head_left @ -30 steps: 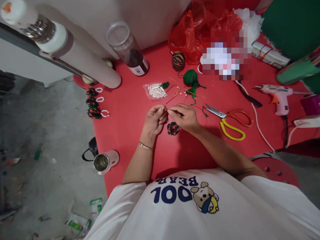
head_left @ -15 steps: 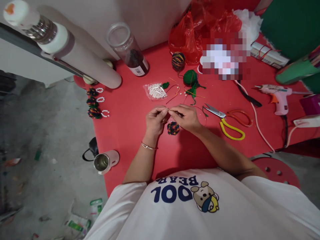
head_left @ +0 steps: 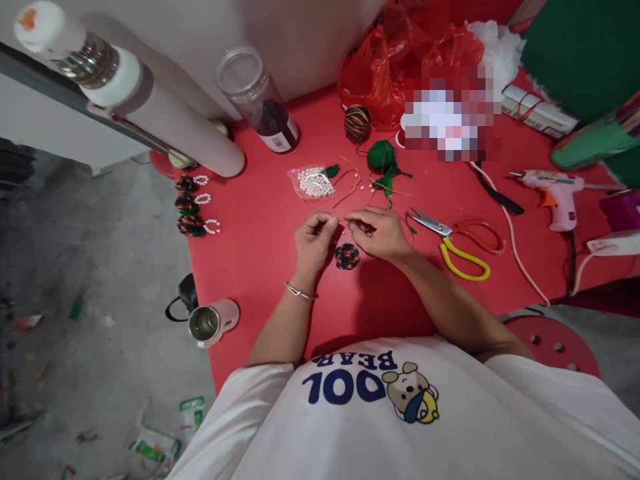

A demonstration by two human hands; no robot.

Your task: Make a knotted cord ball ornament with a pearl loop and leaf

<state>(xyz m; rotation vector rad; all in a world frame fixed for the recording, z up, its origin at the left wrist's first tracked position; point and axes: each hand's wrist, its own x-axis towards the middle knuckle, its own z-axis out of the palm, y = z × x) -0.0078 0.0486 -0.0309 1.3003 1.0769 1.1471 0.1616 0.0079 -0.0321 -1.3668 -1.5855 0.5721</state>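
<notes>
Over the red table, my left hand (head_left: 316, 235) and my right hand (head_left: 376, 231) face each other, fingertips pinched a short gap apart. Between them runs a thin thread (head_left: 343, 221), hard to make out, with both hands closed on it. A small white bead (head_left: 343, 233) shows just below the gap. Under my fingers lies a round multicoloured yarn pompom (head_left: 347, 256). Beyond the hands are a clear bag of white pearl beads (head_left: 314, 182) and a green yarn ball (head_left: 381, 156) with loose strands.
Scissors (head_left: 445, 233) with red and yellow handles lie right of my right hand. Farther right is a pink glue gun (head_left: 555, 190) with its cord. Pompoms with bead loops (head_left: 190, 225) line the left edge, near a mug (head_left: 225, 315). A jar (head_left: 260, 107) stands behind.
My hands have drawn slightly apart, the right one moving right, so a gap with the thread now shows between the fingertips. The pompom stays in place.
</notes>
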